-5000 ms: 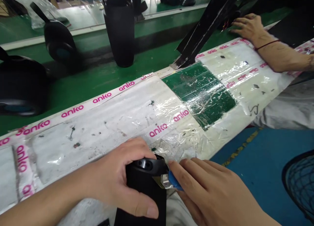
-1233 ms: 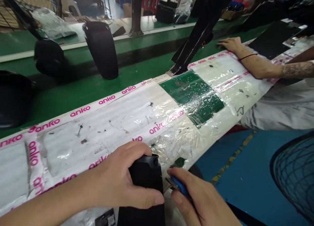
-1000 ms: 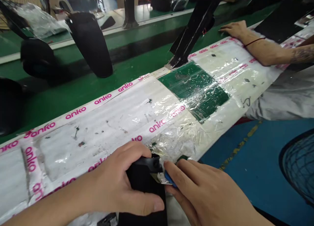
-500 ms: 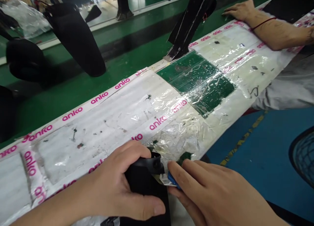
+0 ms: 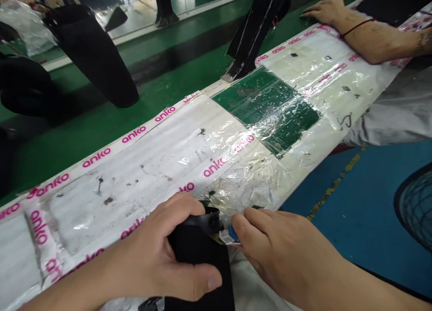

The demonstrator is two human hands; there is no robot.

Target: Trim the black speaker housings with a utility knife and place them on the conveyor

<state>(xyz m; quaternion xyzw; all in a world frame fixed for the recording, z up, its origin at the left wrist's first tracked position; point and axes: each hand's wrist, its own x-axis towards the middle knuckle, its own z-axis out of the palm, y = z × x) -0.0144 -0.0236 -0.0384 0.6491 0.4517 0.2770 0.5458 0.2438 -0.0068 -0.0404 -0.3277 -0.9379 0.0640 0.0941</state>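
My left hand [image 5: 175, 257] is wrapped round a black part [image 5: 202, 266], fingers over its far end and thumb along its near face. A dark plastic collar with a round opening [image 5: 212, 220] sits at the part's upper end. My right hand [image 5: 276, 243] pinches a small blue tool [image 5: 232, 232] with a pale, flat metallic tip [image 5: 225, 237]. That tip meets the black part just below the collar. Most of the tool is hidden by my fingers, so its exact kind does not show.
Plastic-covered white sheeting with pink lettering [image 5: 162, 149] runs along the bench edge. On the green conveyor [image 5: 175, 68] lie dark tapered parts [image 5: 94, 54] beside a black upright [image 5: 253, 32]. A co-worker's arm [image 5: 367, 36] rests at right, above a mesh-backed seat [image 5: 416, 207].
My right hand has shifted slightly upward, with its fingers curled tighter round the blue tool. My left hand keeps its hold on the black part. The parts on the conveyor appear further left.
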